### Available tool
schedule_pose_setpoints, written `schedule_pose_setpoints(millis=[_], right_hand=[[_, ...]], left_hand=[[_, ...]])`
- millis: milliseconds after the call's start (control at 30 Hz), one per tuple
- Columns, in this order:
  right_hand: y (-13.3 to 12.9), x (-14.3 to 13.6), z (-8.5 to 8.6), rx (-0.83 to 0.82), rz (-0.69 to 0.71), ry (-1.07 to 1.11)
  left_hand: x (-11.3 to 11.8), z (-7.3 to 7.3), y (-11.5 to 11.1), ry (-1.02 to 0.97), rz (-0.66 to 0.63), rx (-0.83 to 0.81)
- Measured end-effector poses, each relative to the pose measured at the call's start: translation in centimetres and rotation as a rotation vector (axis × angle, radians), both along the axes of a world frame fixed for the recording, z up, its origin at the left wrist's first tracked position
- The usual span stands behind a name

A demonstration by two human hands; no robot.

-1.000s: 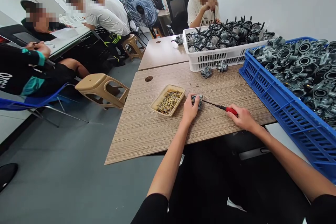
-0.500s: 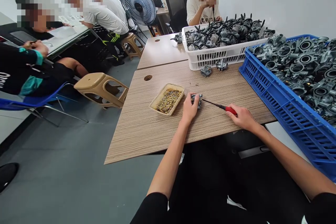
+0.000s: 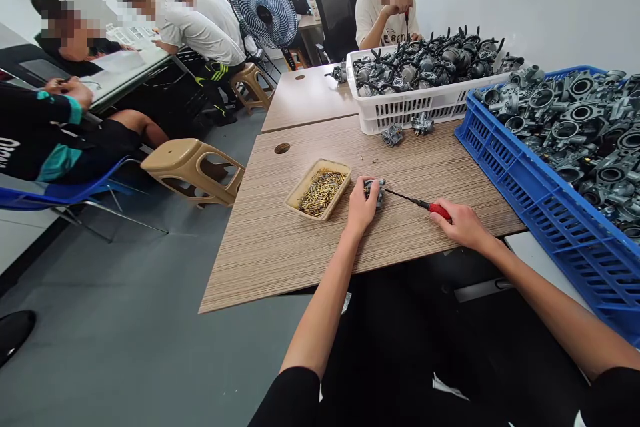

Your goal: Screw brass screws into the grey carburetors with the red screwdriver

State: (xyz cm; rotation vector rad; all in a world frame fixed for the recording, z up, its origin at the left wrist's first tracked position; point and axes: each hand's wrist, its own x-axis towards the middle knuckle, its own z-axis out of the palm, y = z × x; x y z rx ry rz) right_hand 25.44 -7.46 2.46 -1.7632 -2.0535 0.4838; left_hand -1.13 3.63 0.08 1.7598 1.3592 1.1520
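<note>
My left hand (image 3: 362, 205) is closed around a small grey metal carburetor body (image 3: 380, 195) on the wood-grain table (image 3: 260, 240). In my right hand (image 3: 464, 224) is a screwdriver, gripped by its red and black handle (image 3: 440, 209). Its thin dark shaft (image 3: 403, 197) points left, and the tip meets the right side of the carburetor body; the exact contact spot is too small to make out. Just left of my left hand stands a shallow cream tray (image 3: 327, 215) filled with small brass-coloured parts (image 3: 323, 192).
A white basket (image 3: 417, 110) of carburetors with black hoses stands at the back. Two loose carburetors, one here (image 3: 392, 135), lie before it. On the right, a blue crate (image 3: 530, 187) holds many metal bodies. A co-worker (image 3: 380, 13) sits beyond; a stool (image 3: 193, 163) stands left.
My hands, the carburetor body and the screwdriver look almost unmoved. Across the table, the co-worker's head and hand have shifted slightly.
</note>
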Motion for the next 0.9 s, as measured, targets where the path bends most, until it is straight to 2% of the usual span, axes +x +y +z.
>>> schedule_pose_setpoints(millis=[900], right_hand=[[-0.02, 0.03, -0.01, -0.01, 0.001, -0.013]], left_hand=[[-0.05, 0.42, -0.23, 0.006, 0.0, -0.005]])
